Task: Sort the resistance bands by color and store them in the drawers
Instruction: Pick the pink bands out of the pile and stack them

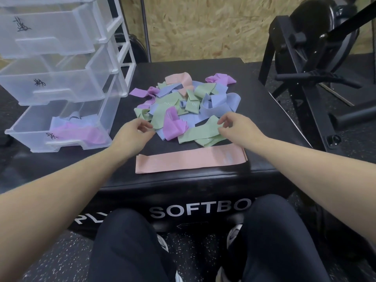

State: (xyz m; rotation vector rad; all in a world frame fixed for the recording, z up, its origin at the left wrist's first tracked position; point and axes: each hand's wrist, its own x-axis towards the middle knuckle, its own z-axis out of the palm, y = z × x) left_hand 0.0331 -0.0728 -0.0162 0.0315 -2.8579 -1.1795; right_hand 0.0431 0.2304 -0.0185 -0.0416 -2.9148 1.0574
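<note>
**A:** Where's the pile from where those hands are?

**B:** Right past the fingertips. The heap of resistance bands [186,102] sits in the middle of the frame on the black soft box [262,127], and both hands are at its near edge. The left hand [133,135] is left of centre, fingers loosely curled, thumb and forefinger close together at the corner of a green band [160,118]. I can't tell if it has actually pinched it.

**A:** And the other one?

**B:** The right hand [234,124] is right of centre, fingers bent, hovering over or just touching the long green band [200,132]. That one runs from lower centre up toward the right, so its far end lies under the right hand. Whether there's a grip, I can't say.

**A:** So which hand takes it?

**B:** The right is nearer that strip, I'd judge. The left is nearer the drawers [61,82], stacked at the upper left of the frame. The bottom drawer [59,129] stands open at centre left with purple and blue bands inside.

**A:** The pink band [189,160]?

**B:** Flat by itself, long axis left to right, just below the pile and between the forearms, apart from either hand.
</note>
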